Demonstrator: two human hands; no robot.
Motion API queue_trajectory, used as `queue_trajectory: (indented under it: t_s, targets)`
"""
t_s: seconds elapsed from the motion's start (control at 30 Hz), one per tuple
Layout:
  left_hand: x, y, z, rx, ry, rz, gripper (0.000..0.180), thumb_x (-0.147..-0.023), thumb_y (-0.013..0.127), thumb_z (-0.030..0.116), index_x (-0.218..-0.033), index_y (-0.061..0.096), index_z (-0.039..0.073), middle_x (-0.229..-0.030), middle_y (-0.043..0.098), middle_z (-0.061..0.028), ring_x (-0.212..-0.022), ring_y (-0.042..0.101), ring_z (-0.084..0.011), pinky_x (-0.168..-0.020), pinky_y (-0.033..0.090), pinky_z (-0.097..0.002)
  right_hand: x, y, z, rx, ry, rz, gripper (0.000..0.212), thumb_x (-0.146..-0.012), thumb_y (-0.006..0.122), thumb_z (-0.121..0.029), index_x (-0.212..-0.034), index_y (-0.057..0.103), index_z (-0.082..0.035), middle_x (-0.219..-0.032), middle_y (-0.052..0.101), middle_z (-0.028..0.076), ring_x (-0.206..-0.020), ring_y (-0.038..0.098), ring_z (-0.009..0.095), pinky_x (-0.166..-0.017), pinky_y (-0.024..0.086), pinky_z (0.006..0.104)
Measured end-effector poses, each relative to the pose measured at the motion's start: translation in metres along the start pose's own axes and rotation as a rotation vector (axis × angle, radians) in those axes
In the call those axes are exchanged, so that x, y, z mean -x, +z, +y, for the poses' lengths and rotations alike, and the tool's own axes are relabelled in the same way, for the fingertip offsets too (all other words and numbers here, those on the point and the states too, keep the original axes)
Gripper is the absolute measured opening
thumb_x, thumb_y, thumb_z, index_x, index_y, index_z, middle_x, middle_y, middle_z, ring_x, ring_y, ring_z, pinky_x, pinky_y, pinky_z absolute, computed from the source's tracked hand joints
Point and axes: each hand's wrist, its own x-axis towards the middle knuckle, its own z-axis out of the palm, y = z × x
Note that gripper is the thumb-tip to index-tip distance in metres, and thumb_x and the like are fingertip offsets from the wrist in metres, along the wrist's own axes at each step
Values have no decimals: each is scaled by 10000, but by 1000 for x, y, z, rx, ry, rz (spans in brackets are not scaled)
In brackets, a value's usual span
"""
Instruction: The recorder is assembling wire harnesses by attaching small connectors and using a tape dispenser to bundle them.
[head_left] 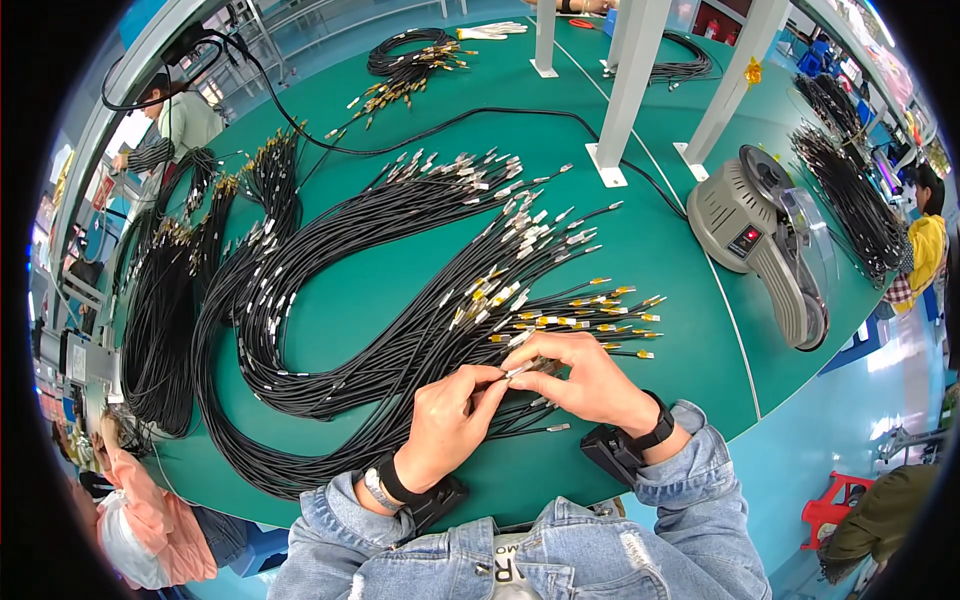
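Both my hands meet over the near middle of the green table, pinching the end of one black cable point(512, 373) between thumbs and forefingers. My left hand point(450, 418) closes on it from the left, and my right hand point(583, 378) grips it from the right. The fingers hide most of that cable end. Just beyond them spread cable ends with yellow and white tags point(575, 322). A thick bundle of black cables point(330, 400) curves from there round to the left, with more white-tagged ends point(490, 170) farther back.
A grey tape dispenser point(740, 215) stands on the table point(690, 370) at the right. White metal posts point(630, 100) rise behind. More cable bundles point(165, 330) hang at the left edge; a coil point(410, 60) and white gloves point(492, 31) lie at the back. Other people sit on both sides.
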Motion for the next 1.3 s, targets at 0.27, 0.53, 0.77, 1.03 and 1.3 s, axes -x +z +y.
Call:
queue_trajectory:
  t_s: [0.27, 0.53, 0.77, 1.03, 1.3]
  targets:
    - [0, -2, -1, 117, -83, -34, 91, -786, 688, 14, -862, 639, 7, -688, 646, -53, -487, 536, -64, -434, 394, -207, -1, -1, 1, 16, 2, -12, 139, -823, 662, -97, -914, 611, -6, -845, 637, 70, -752, 606, 155, -678, 488, 286]
    - [4, -1, -7, 142, -27, -26, 82, -770, 700, 0, -833, 647, -4, -643, 640, -27, -468, 515, -24, -414, 360, -180, -1, -1, 2, -51, 2, -41, 118, -827, 657, -90, -893, 613, -1, -810, 635, 59, -732, 610, 144, -655, 484, 273]
    - [6, -2, -10, 112, 49, -14, 78, -747, 713, 8, -794, 650, 12, -548, 574, 0, -420, 479, -37, -393, 334, -189, 1, 0, 4, -158, 76, -71, 72, -829, 644, -25, -894, 628, 3, -846, 644, 40, -770, 611, 94, -671, 503, 232]
    - [3, -2, -9, 80, 122, 2, 83, -717, 725, 16, -751, 652, 35, -458, 464, 36, -371, 429, -50, -383, 313, -205, 2, 0, 2, -226, 127, -96, 72, -835, 634, -10, -903, 618, 7, -849, 641, 40, -774, 610, 86, -669, 506, 227]
    - [-2, -3, -11, 78, 45, -74, 105, -726, 732, 40, -794, 652, 31, -593, 567, -32, -491, 525, -125, -452, 392, -244, 0, -15, 1, 77, 35, -155, 130, -820, 651, -77, -906, 603, 9, -830, 622, 71, -756, 620, 150, -662, 483, 272]
